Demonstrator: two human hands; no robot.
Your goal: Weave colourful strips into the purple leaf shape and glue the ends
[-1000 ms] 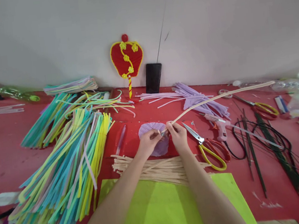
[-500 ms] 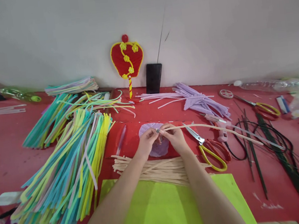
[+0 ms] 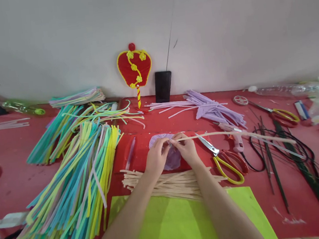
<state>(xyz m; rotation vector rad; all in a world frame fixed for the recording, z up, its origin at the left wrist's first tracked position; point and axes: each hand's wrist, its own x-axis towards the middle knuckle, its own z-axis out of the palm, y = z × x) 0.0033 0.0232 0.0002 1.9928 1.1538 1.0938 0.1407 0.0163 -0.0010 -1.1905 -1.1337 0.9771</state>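
Note:
My left hand (image 3: 158, 155) and my right hand (image 3: 185, 149) meet fingertip to fingertip above a round lilac piece (image 3: 172, 163) lying on a red board. Between my right thumb and fingers runs a long beige pipe cleaner (image 3: 235, 132), stretching far out to the right. Its near end is pinched in my left fingertips, where a tiny bit shows that is too small to make out. Below my hands, under the forearms, lies a bundle of beige pipe cleaners (image 3: 178, 188). Scissors with yellow and red handles (image 3: 227, 167) rest beside my right hand.
Pastel pipe cleaners (image 3: 70, 197) pile up at left, lilac ones (image 3: 212, 108) at the back. A red fan-shaped ornament (image 3: 141, 70) and a phone (image 3: 163, 86) stand by the wall. At right lie a glue gun (image 3: 237, 141) and more scissors (image 3: 283, 116). A yellow-green sheet (image 3: 176, 224) lies in front.
The beige pipe cleaner's free end has swung up and farther right. My left fingers have curled in closer to my right fingertips. The whole view has shifted slightly.

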